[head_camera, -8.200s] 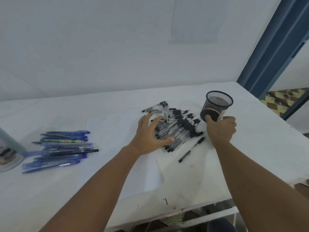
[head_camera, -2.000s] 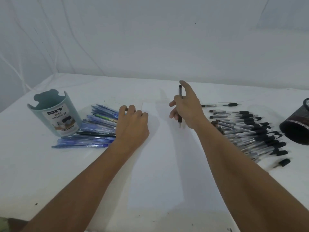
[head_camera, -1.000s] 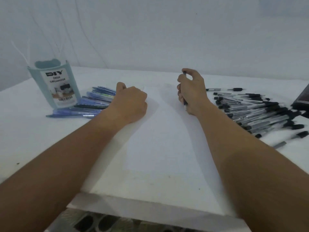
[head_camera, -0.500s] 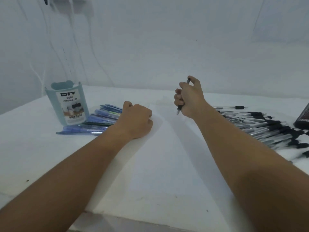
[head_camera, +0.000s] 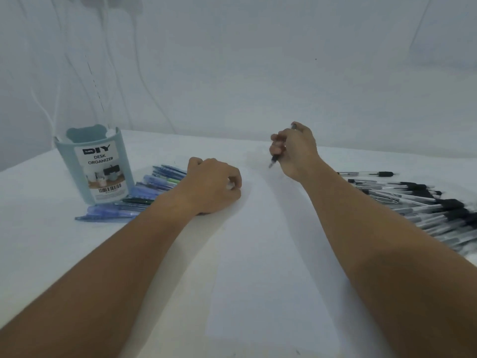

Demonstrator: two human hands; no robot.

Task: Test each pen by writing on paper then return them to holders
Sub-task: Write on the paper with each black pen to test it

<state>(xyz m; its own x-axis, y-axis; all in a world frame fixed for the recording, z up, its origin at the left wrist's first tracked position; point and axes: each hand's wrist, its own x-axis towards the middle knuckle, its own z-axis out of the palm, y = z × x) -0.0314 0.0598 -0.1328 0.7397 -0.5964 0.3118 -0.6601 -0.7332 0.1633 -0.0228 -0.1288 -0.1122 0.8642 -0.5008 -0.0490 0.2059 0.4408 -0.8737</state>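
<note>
Gripping pen (head_camera: 275,158) in curled right hand (head_camera: 294,151), tip above paper (head_camera: 260,228); left hand (head_camera: 211,188) fisted, holding nothing.

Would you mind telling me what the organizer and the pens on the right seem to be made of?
Organizer: probably matte pale-teal plastic, with smooth moulded walls and a paper label. Pens on the right: apparently clear glossy plastic barrels with black caps; motion blur hides finer detail.
</note>
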